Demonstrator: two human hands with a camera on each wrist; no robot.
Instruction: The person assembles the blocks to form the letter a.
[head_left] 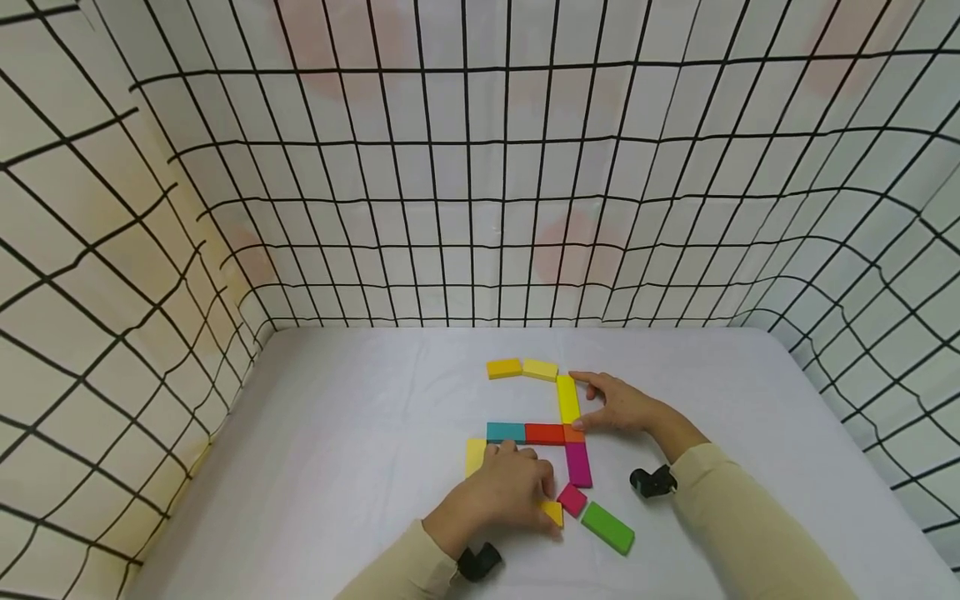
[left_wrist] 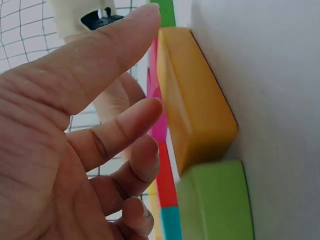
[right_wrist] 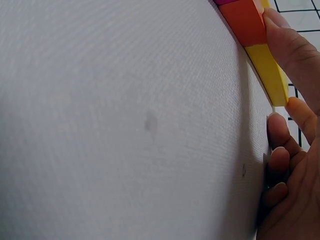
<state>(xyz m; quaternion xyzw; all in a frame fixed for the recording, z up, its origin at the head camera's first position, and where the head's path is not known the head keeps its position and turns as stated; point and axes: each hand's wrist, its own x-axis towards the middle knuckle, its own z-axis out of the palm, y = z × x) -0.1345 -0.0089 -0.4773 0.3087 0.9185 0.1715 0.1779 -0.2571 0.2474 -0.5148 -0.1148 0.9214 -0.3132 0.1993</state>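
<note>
My left hand (head_left: 504,493) is over a yellow-orange block (left_wrist: 197,95) lying on the table. Its thumb is by one end and its index fingertip by the long side; the left wrist view shows no firm grip. A green block (left_wrist: 215,200) lies against the other end, hidden by the hand in the head view. My right hand (head_left: 624,404) spans a bright yellow block (head_left: 568,400). Its thumb rests at the small orange block (right_wrist: 244,22) below, and its index fingertip is at the yellow block's far end. Red (head_left: 544,433), teal (head_left: 506,432) and magenta (head_left: 578,464) blocks adjoin.
Two yellowish blocks (head_left: 540,369) lie at the top of the figure, and a pale yellow block (head_left: 475,456) is left of my left hand. A pink block (head_left: 572,500) and a green block (head_left: 608,528) lie nearer me. Black wire mesh (head_left: 487,200) encloses the white table (head_left: 337,433).
</note>
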